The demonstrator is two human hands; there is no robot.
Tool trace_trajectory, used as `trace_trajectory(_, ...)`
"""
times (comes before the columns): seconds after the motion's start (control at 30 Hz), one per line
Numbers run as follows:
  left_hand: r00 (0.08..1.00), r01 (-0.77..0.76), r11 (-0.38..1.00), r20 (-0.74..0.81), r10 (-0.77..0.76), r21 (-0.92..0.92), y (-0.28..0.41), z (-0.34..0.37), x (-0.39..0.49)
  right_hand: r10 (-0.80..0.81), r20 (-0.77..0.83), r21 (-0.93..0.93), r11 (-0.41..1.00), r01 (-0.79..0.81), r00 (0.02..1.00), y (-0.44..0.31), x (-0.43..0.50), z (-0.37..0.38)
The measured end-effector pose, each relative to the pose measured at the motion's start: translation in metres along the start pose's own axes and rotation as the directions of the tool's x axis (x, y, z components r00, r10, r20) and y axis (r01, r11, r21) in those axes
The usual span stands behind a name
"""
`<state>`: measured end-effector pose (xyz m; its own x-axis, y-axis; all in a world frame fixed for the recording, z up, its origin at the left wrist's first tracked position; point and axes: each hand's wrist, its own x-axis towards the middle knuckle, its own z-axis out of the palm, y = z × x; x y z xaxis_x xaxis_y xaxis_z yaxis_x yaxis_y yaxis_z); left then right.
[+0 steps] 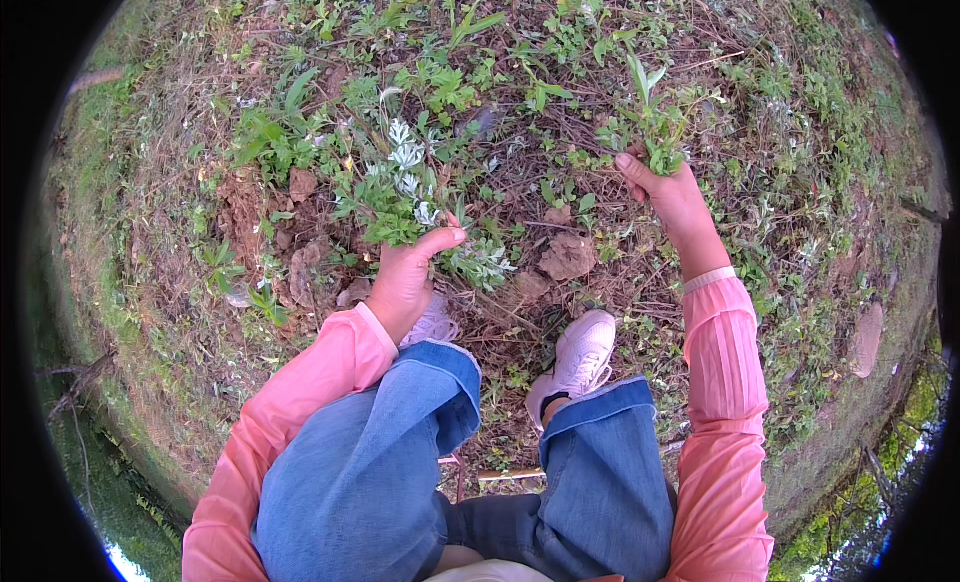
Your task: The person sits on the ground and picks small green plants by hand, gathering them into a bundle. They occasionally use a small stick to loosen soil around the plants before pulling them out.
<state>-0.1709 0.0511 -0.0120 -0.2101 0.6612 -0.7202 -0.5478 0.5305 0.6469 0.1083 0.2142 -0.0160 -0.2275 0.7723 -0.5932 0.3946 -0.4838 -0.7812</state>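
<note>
My left hand (409, 270) grips a bunch of leafy green stems (397, 214), thumb laid across it. Several leaves in that bunch (407, 156) show pale, silvery undersides, and some hang out below the thumb. Off to the right, my right hand (667, 192) is closed around a smaller sprig of green leaves (658, 128) that points away from me. Its fingers curl under and are partly hidden. Low weeds (450, 90) grow from the soil beyond and between the two hands.
Brown clods or stones (568, 256) lie between my hands, with more broken soil (240, 207) to the left. My white sneaker (581, 353) and jeans (360, 462) are below. Part of a seat frame (511, 475) shows between my legs. A flat stone (868, 340) lies far right.
</note>
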Motion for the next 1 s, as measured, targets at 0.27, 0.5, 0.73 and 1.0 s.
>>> trace_trajectory(0.27,1.000,0.010,1.000,0.001,-0.010,-0.003,0.000,0.004,0.002,0.251,0.069,-0.492,0.851,-0.186,0.966,0.102,-0.004,0.021)
trace_trajectory(0.5,0.999,-0.025,0.997,0.038,0.022,0.077,-0.003,0.003,0.000,0.236,-0.151,-0.024,0.970,-0.243,0.960,0.126,-0.013,0.050)
trace_trajectory(0.73,0.999,0.032,0.997,0.033,-0.035,0.069,-0.004,0.008,-0.002,0.329,-0.163,0.339,0.904,-0.260,0.930,0.125,-0.031,0.040)
trace_trajectory(1.0,0.986,0.134,0.983,0.083,-0.146,0.127,-0.004,0.024,-0.012,-0.266,-0.604,-0.560,0.812,-0.163,0.751,0.149,-0.036,-0.003)
